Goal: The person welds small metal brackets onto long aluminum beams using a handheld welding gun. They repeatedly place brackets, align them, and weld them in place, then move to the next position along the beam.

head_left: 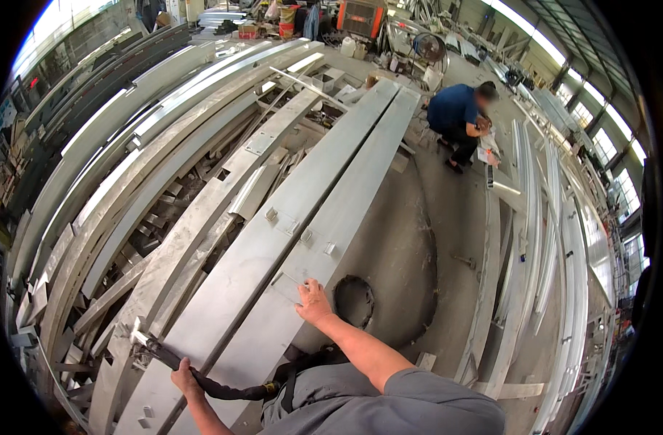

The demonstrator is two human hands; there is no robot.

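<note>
My left hand (184, 378) is wrapped around the black handle of a welding torch (160, 353). Its bright metal tip points away to the left, over the edge of the long flat metal beams. A thick black hose (234, 391) runs from the torch back toward my waist. My right hand (314, 301) rests on the right-hand beam (339, 210), fingers bent together beside a thin line or strip on its surface. What those fingers hold, if anything, is hidden. Small metal tabs (307, 235) stand on this beam, and similar tabs (272, 214) on the left-hand beam (223, 290).
Stacked metal profiles (147, 159) and offcuts fill the left side. A coiled black hose (354, 301) lies on the floor to the right. Farther off, a person in a blue shirt (453, 109) squats near long profiles (523, 239). An orange-framed machine (360, 17) stands at the back.
</note>
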